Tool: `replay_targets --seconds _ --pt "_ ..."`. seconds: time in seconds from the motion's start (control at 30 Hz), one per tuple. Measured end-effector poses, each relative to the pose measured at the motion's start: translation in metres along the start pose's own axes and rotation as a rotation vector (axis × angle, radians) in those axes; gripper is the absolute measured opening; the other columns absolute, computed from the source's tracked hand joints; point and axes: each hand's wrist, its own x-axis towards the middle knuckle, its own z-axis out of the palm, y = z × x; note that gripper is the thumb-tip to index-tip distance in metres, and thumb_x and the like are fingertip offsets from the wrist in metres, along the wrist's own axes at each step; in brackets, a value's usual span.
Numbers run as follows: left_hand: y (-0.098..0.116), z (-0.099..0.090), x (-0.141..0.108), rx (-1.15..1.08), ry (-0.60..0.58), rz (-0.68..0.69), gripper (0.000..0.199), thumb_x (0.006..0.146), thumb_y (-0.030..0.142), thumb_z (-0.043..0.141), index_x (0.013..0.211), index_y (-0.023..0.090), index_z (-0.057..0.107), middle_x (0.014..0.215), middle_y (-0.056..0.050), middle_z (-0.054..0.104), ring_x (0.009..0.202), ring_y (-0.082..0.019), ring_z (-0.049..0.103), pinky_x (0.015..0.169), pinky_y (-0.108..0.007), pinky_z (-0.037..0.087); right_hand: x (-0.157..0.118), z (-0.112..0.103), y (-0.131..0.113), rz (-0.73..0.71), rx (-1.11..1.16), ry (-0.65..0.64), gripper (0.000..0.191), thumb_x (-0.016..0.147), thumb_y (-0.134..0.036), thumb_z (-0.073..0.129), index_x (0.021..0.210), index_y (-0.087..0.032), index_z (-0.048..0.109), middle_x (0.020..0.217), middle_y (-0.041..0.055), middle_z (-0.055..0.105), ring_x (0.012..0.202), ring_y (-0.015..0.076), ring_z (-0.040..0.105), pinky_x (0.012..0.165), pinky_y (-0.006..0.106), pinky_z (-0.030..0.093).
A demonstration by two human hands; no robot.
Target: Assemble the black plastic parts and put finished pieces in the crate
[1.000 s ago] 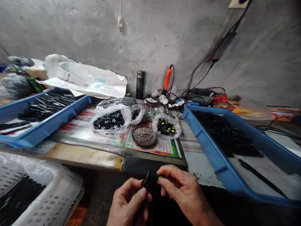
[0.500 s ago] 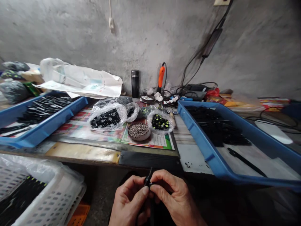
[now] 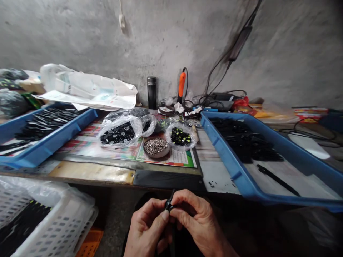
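In front of the table edge, my left hand [image 3: 150, 225] and my right hand [image 3: 197, 220] meet with thumbs and fingers pinched. Between the fingertips is a slim black part [image 3: 168, 204]; its thin tip points up and a dark strip runs down below the hands. My fingers cover most of it, so its exact kind is unclear. Nearest on the table are a round dish of small metal screws or pins [image 3: 156, 146], a bag of black round pieces [image 3: 119, 134] and a bag of black and yellow-green pieces [image 3: 181, 136].
A blue tray [image 3: 227, 157] with dark parts stands at the right, another blue tray [image 3: 48, 150] with slim black parts at the left. Below left is a white basket [image 3: 61, 221]. A black flask [image 3: 152, 92] and an orange-handled tool [image 3: 182, 85] stand near the wall.
The view has shifted slightly, so the table's things sit a little further left and up. Both hands keep pinching the black part, with only slight finger movement.
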Motion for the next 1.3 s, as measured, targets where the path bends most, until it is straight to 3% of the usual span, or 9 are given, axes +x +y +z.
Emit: replay_targets --seconds 0.4,0.63,0.9,1.0,1.1,1.2,1.3 --pt "-0.002 -0.003 0.000 0.057 -0.022 -0.007 0.040 0.069 0.048 0.084 0.082 0.014 0.071 0.061 -0.001 0.064 0.042 -0.005 0.049 0.037 -0.012 0.026 -0.002 0.002 0.000 0.079 0.114 -0.007 0.025 0.092 -0.038 0.075 0.087 -0.018 0.061 0.072 -0.0024 0.058 0.062 0.0107 0.056 0.053 0.013 0.047" --pt "-0.002 -0.014 0.003 0.103 -0.134 -0.001 0.037 0.074 0.049 0.080 0.086 0.015 0.070 0.066 -0.001 0.065 0.043 -0.004 0.044 0.039 -0.013 0.030 -0.001 0.001 -0.003 0.080 0.069 0.040 0.020 0.085 -0.020 0.069 0.093 -0.021 0.051 0.077 -0.0050 0.056 0.064 0.0113 0.058 0.054 0.015 0.047" --pt "0.011 -0.016 0.001 0.350 -0.180 0.139 0.035 0.081 0.048 0.073 0.084 0.014 0.071 0.056 0.005 0.046 0.047 -0.006 0.041 0.044 -0.016 0.034 0.009 -0.015 -0.019 0.030 -0.203 -0.036 0.026 0.077 -0.016 0.070 0.094 -0.021 0.050 0.076 -0.0062 0.056 0.067 0.0108 0.053 0.060 0.015 0.043" --pt "0.011 -0.012 0.001 0.286 -0.165 0.110 0.036 0.080 0.050 0.074 0.084 0.014 0.072 0.056 0.004 0.045 0.046 -0.005 0.038 0.043 -0.016 0.032 0.009 -0.014 -0.017 -0.079 -0.324 0.016 0.021 0.079 -0.014 0.065 0.091 -0.022 0.050 0.072 -0.0073 0.051 0.062 0.0104 0.049 0.057 0.016 0.041" --pt "0.008 -0.009 0.002 0.212 -0.136 0.110 0.035 0.079 0.049 0.076 0.085 0.015 0.072 0.057 0.003 0.048 0.046 -0.005 0.039 0.042 -0.015 0.031 0.006 -0.011 -0.012 -0.283 -0.498 0.043 0.012 0.090 -0.015 0.060 0.093 -0.023 0.052 0.072 -0.0065 0.051 0.060 0.0106 0.050 0.056 0.017 0.041" --pt "0.006 -0.008 0.002 0.170 -0.104 0.108 0.033 0.077 0.047 0.078 0.085 0.015 0.073 0.053 0.004 0.047 0.044 -0.005 0.039 0.041 -0.015 0.030 0.003 -0.006 -0.008 -0.490 -0.655 0.026 0.006 0.104 -0.018 0.050 0.100 -0.023 0.053 0.082 -0.0017 0.057 0.068 0.0132 0.058 0.062 0.020 0.045" --pt "0.006 -0.006 0.001 0.120 -0.064 0.080 0.035 0.074 0.048 0.080 0.083 0.016 0.073 0.051 0.006 0.044 0.042 -0.003 0.035 0.040 -0.014 0.027 -0.001 -0.004 -0.006 -0.595 -0.767 0.049 0.011 0.111 -0.024 0.041 0.112 -0.021 0.051 0.091 0.0029 0.062 0.077 0.0156 0.064 0.067 0.022 0.050"
